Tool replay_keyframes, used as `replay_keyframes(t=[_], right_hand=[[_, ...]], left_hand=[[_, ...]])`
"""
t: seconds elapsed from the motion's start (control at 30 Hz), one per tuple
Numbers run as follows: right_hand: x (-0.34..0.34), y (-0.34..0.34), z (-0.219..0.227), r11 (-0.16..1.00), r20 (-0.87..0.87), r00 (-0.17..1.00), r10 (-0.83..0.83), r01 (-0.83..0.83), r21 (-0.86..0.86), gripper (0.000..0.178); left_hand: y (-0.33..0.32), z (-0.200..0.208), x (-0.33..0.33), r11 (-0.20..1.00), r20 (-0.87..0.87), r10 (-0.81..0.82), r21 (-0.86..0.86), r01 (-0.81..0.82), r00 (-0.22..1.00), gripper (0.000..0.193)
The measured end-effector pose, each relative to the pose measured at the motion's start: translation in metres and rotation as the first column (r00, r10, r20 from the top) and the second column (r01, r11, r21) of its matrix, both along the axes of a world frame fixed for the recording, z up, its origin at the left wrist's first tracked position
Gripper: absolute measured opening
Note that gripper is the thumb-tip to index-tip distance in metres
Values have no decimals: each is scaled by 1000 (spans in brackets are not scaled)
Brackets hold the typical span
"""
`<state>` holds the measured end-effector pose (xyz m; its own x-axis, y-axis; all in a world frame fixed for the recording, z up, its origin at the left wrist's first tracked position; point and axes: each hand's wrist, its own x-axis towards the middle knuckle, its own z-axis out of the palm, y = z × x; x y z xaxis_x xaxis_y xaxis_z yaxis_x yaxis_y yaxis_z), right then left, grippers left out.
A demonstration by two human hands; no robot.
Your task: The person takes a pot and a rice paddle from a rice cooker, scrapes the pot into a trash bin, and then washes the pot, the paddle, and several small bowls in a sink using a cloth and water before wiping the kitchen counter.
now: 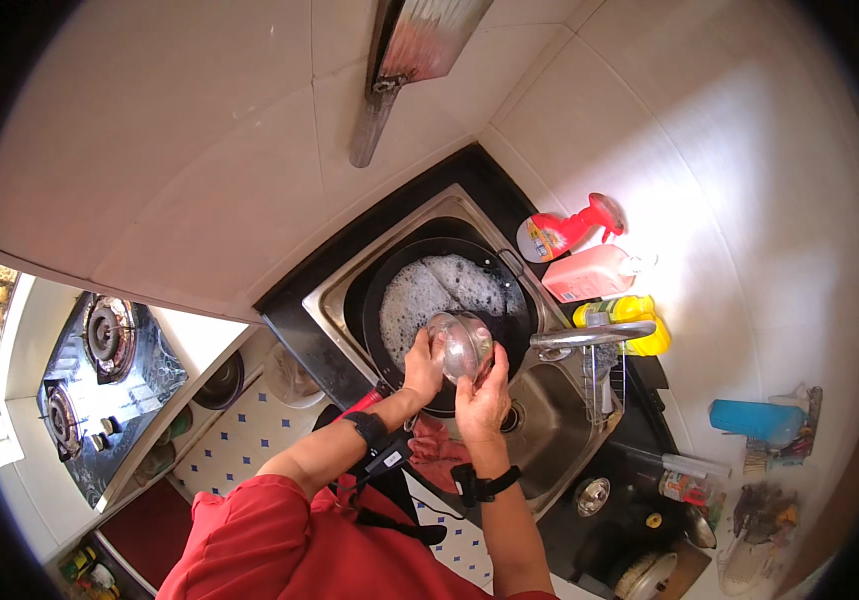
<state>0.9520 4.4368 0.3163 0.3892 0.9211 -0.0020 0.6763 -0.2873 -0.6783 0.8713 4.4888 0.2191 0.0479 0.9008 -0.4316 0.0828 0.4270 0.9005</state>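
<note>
A clear, rounded bowl (465, 340) is held in both of my hands above the near right part of a wide black pan (373, 325). My left hand (423, 366) grips the bowl's left side. My right hand (483, 397) has its fingers around the right and near side. White suds (425, 290) cover much of the water in the pan, which sits in the left sink basin. The pan's red handle (362, 403) points toward me, partly behind my left forearm. Whether the bowl is glass or plastic I cannot tell.
A metal faucet (595, 336) reaches over the right basin (558, 415). Behind stand a red spray bottle (562, 232), a pink bottle (590, 274) and yellow bottles (645, 335). A reddish cloth (437, 452) lies at the sink's front. Far left is a gas stove (115, 400).
</note>
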Motion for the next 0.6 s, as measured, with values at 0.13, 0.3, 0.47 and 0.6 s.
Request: replay_keyframes(t=[0.13, 0.3, 0.47, 0.6], right_hand=[[11, 2, -28, 983, -141, 989, -43, 66, 170, 67], [18, 1, -21, 973, 136, 991, -5, -26, 227, 66], [-6, -1, -15, 989, -212, 976, -45, 73, 129, 75], [-21, 9, -7, 958, 57, 998, -36, 18, 286, 74]], left_hand=[[-12, -8, 15, 992, 129, 91, 79, -101, 988, 40], [-14, 20, 9, 993, 507, 27, -116, 37, 862, 64], [-4, -8, 16, 992, 442, 101, 18, -122, 891, 32], [-1, -5, 15, 994, 434, 60, 59, -95, 899, 35]])
